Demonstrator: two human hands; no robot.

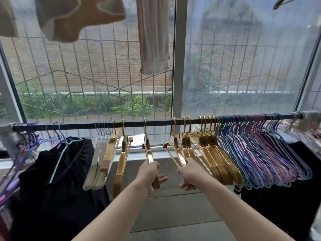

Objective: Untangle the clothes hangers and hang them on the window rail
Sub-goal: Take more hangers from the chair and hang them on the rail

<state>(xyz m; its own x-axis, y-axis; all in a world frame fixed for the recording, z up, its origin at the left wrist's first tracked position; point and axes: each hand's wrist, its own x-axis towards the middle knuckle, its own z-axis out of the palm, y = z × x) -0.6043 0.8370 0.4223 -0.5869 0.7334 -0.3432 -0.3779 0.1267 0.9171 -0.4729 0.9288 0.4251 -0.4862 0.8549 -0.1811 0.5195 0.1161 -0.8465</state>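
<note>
With your left hand (149, 173) and right hand (190, 173) each gripping 1 gold hanger (148, 150) hooked on the window rail (156, 122), a sideways tug could snag neighbouring hooks.

— What colours are on the rail (156, 122)?
— It's dark. I've got shiny gold hangers (205, 150) in the middle, cream ones (94, 164) to the left, then thin blue, pink and purple wire hangers (260, 150) on the right.
— And the clothes?
— A black garment (57, 180); a beige cloth (69, 16) overhead.
</note>
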